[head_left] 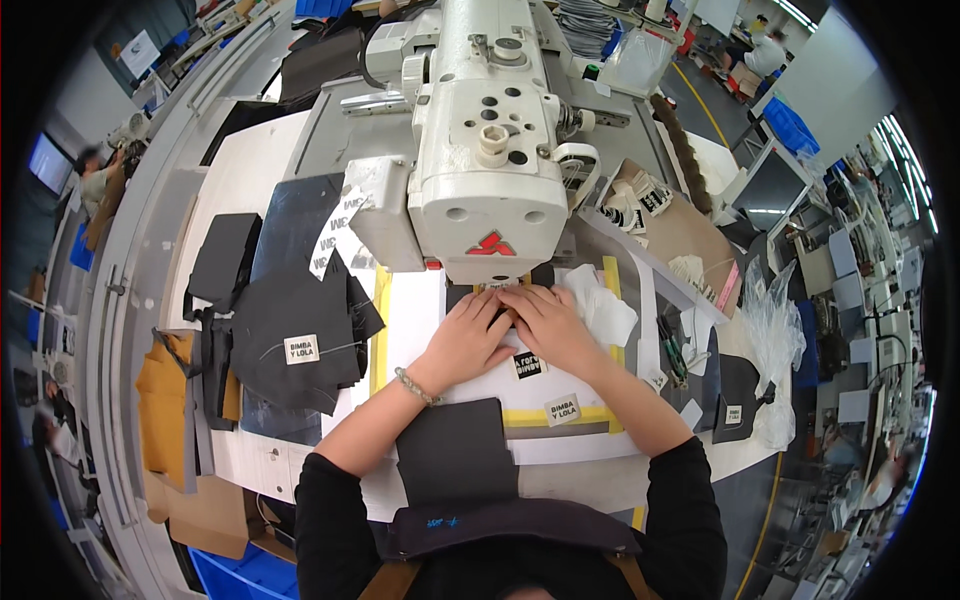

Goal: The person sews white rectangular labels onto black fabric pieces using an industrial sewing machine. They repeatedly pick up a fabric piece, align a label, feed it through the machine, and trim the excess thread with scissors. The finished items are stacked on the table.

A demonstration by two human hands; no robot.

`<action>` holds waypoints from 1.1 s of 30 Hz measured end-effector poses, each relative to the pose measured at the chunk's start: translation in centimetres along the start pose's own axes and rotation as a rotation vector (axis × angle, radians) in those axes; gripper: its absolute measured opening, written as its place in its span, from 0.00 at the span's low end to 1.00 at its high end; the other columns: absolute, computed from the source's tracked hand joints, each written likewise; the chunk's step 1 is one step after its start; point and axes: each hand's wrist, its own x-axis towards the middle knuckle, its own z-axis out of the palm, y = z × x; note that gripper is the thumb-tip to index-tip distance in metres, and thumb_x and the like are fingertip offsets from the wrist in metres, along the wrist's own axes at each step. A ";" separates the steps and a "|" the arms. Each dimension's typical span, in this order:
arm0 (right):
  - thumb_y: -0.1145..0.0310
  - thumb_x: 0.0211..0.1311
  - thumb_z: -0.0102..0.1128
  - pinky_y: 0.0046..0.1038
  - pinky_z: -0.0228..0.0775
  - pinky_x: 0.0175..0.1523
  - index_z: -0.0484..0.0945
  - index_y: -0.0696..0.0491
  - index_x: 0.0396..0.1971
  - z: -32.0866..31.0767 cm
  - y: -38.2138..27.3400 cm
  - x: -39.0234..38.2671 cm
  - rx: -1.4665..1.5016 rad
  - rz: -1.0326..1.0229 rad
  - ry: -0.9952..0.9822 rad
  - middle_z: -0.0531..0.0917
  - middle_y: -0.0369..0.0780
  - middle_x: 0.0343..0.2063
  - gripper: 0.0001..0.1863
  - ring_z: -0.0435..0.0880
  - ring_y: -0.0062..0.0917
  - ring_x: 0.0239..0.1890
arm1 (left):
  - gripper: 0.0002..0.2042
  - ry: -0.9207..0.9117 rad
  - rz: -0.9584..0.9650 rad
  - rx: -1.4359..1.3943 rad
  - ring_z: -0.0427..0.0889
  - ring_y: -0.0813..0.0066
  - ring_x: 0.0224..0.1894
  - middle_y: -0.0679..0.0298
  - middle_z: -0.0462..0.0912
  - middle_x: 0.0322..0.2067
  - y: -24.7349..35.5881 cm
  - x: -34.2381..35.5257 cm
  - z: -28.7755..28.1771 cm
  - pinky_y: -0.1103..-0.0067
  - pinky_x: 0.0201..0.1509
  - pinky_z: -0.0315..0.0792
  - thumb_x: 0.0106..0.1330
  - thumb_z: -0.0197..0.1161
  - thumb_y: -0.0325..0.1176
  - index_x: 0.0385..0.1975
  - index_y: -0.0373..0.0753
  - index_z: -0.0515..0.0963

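Observation:
My left hand (466,338) and my right hand (549,326) meet right under the head of a white industrial sewing machine (490,190). Their fingers are stretched out and lie flat, fingertips close together, on a dark piece (460,294) at the needle area, largely hidden by the hands. My left thumb stands apart from its fingers. Just below the fingers, a black-and-white label (529,365) rests on the white work sheet edged with yellow tape. A pale label (563,409) lies nearer to me. My left wrist wears a beaded bracelet (417,388).
Black cut pieces (290,335) with a label are heaped at left, beside mustard pieces (165,405). A black panel (457,452) lies at the table's front edge. At right are crumpled white material (600,308), snips (672,350), loose labels (650,195) and a clear plastic bag (775,345).

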 end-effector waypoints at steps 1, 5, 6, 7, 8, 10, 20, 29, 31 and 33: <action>0.71 0.55 0.59 0.33 0.58 0.55 0.75 0.51 0.52 0.0 0.0 0.1 0.056 0.011 -0.035 0.78 0.34 0.54 0.22 0.73 0.22 0.55 | 0.20 0.011 0.017 -0.030 0.74 0.58 0.56 0.54 0.77 0.51 -0.5 -0.2 0.0 0.66 0.61 0.66 0.57 0.65 0.38 0.46 0.36 0.75; 0.70 0.57 0.58 0.35 0.54 0.60 0.73 0.48 0.55 -0.1 0.4 0.2 0.107 0.001 -0.113 0.76 0.33 0.56 0.23 0.72 0.25 0.57 | 0.10 0.093 0.030 -0.041 0.79 0.66 0.46 0.60 0.82 0.41 -1.9 -1.3 -0.8 0.70 0.51 0.72 0.55 0.67 0.33 0.33 0.38 0.78; 0.70 0.57 0.58 0.35 0.54 0.60 0.73 0.47 0.56 -0.1 0.5 0.3 0.076 -0.028 -0.113 0.76 0.33 0.56 0.23 0.71 0.25 0.57 | 0.09 0.086 0.012 -0.039 0.80 0.67 0.45 0.60 0.82 0.39 -2.2 -1.7 -1.0 0.71 0.49 0.73 0.55 0.67 0.33 0.31 0.38 0.78; 0.69 0.57 0.57 0.38 0.53 0.61 0.73 0.46 0.56 0.0 0.6 0.4 0.084 -0.025 -0.150 0.75 0.33 0.57 0.24 0.70 0.27 0.58 | 0.06 0.128 -0.004 0.000 0.79 0.69 0.40 0.63 0.82 0.35 -2.5 -2.0 -1.0 0.72 0.45 0.72 0.55 0.67 0.32 0.28 0.39 0.78; 0.69 0.57 0.57 0.39 0.53 0.61 0.73 0.46 0.56 0.0 0.6 0.6 0.086 -0.023 -0.167 0.75 0.33 0.58 0.24 0.70 0.27 0.59 | 0.06 0.118 -0.025 0.017 0.79 0.69 0.39 0.64 0.81 0.34 -2.8 -2.1 -1.0 0.73 0.44 0.71 0.55 0.67 0.32 0.28 0.39 0.78; 0.69 0.57 0.57 0.40 0.53 0.61 0.72 0.46 0.56 -0.3 0.7 1.0 0.082 -0.028 -0.203 0.75 0.33 0.58 0.24 0.69 0.27 0.59 | 0.06 0.104 -0.072 0.050 0.78 0.69 0.36 0.64 0.80 0.31 -3.6 -2.4 -1.2 0.73 0.43 0.70 0.55 0.66 0.32 0.27 0.39 0.78; 0.69 0.56 0.53 0.46 0.51 0.62 0.70 0.47 0.57 -0.6 0.5 1.6 0.054 -0.041 -0.276 0.71 0.34 0.63 0.25 0.67 0.30 0.61 | 0.17 0.210 -0.223 0.136 0.69 0.66 0.52 0.60 0.74 0.47 -4.9 -1.7 -0.3 0.73 0.51 0.65 0.55 0.66 0.43 0.40 0.38 0.80; 0.62 0.58 0.59 0.44 0.52 0.62 0.70 0.49 0.59 -0.4 0.4 1.3 0.050 -0.038 -0.210 0.72 0.39 0.59 0.26 0.69 0.32 0.60 | 0.19 0.122 -0.247 0.140 0.70 0.65 0.52 0.59 0.76 0.49 -5.7 -0.8 0.3 0.70 0.54 0.64 0.60 0.57 0.38 0.46 0.33 0.79; 0.62 0.58 0.59 0.43 0.51 0.62 0.71 0.48 0.59 -0.4 0.2 1.4 0.060 -0.050 -0.209 0.72 0.38 0.59 0.26 0.70 0.31 0.59 | 0.19 0.124 -0.241 0.148 0.71 0.65 0.51 0.59 0.76 0.49 -5.7 -0.9 0.1 0.70 0.54 0.64 0.60 0.57 0.39 0.46 0.33 0.80; 0.61 0.58 0.59 0.43 0.50 0.62 0.71 0.48 0.59 -0.5 0.2 1.5 0.061 -0.059 -0.203 0.72 0.37 0.59 0.27 0.70 0.31 0.59 | 0.19 0.128 -0.229 0.165 0.72 0.66 0.50 0.60 0.77 0.48 -5.7 -0.9 0.0 0.71 0.54 0.64 0.61 0.56 0.39 0.46 0.34 0.80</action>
